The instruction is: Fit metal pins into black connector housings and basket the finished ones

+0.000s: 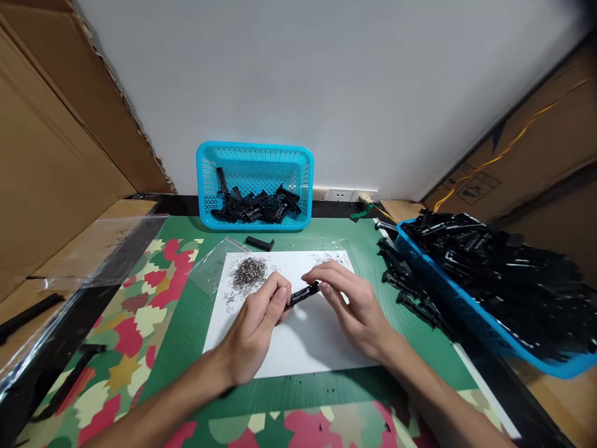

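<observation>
A slim black plastic part [302, 295] is held above a white sheet of paper [298, 354]. My left hand [259, 320] grips its left end, the thumb pressed on top and the fingers curled round below. At the other end, my right hand [352, 298] has its thumb and forefinger close to the tip; whether they pinch something small there is too fine to make out. On the paper, left of the part, lies a pile of tiny metal springs or wire pieces [250, 272]. A smaller scatter of these pieces [329, 258] lies behind my right hand.
A blue basket [255, 149] with several black parts stands against the wall. One black part [259, 243] lies before it. To the right, a blue basket [471, 305] is heaped with black parts, more lying beside it. Cardboard [41, 106] borders the left; a wall socket [340, 195] sits behind.
</observation>
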`<state>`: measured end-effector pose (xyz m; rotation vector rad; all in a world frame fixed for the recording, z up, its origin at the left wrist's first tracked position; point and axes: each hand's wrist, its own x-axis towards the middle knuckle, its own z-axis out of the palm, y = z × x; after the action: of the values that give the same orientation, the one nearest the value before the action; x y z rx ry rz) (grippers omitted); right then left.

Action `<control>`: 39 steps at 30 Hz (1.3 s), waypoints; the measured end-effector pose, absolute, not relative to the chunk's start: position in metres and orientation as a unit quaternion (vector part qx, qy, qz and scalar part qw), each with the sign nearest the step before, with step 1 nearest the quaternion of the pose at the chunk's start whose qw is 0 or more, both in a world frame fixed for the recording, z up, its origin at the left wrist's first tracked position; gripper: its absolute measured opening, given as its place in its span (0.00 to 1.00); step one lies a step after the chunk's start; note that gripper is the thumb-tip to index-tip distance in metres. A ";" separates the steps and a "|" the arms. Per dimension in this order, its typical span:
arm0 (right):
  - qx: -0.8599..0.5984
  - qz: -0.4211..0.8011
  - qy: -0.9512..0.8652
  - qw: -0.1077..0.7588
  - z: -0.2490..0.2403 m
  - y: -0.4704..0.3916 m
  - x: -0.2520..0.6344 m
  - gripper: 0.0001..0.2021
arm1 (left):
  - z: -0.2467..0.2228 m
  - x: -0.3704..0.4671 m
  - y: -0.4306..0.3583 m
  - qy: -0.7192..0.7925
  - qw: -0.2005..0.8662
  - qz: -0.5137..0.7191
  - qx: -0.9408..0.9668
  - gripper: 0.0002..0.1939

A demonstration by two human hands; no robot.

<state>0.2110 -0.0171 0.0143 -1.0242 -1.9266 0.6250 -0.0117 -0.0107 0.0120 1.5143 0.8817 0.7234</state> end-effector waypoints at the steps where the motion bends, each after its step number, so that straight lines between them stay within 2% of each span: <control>1: -0.412 0.251 -0.767 0.424 0.016 -0.017 0.212 0.12 | 0.011 -0.012 -0.011 0.378 0.582 0.316 0.647 0.20; 6: -0.491 0.213 -0.732 0.421 0.017 -0.010 0.221 0.13 | 0.001 -0.009 -0.007 0.381 0.559 0.403 0.617 0.18; 13: -0.570 0.178 -0.758 0.262 0.001 -0.001 0.198 0.09 | 0.001 -0.010 0.010 0.418 0.499 0.563 0.509 0.16; 16: -0.581 0.165 -0.766 0.223 -0.002 0.004 0.178 0.09 | 0.001 -0.015 0.017 0.426 0.484 0.595 0.480 0.16; 21: -0.598 0.163 -0.752 0.225 0.000 0.034 0.165 0.11 | -0.005 -0.018 0.024 0.413 0.469 0.631 0.459 0.15; 31: -0.582 0.228 -0.751 0.215 -0.004 0.064 0.162 0.07 | -0.008 -0.018 0.023 0.400 0.469 0.634 0.467 0.16; 39: -0.548 0.260 -0.754 0.252 0.013 0.043 0.178 0.07 | -0.006 -0.017 0.020 0.422 0.443 0.559 0.560 0.13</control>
<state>0.1778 0.0433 0.0129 -1.4894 -2.0514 0.7069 -0.0170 0.0202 -0.0057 1.3875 1.0466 1.3854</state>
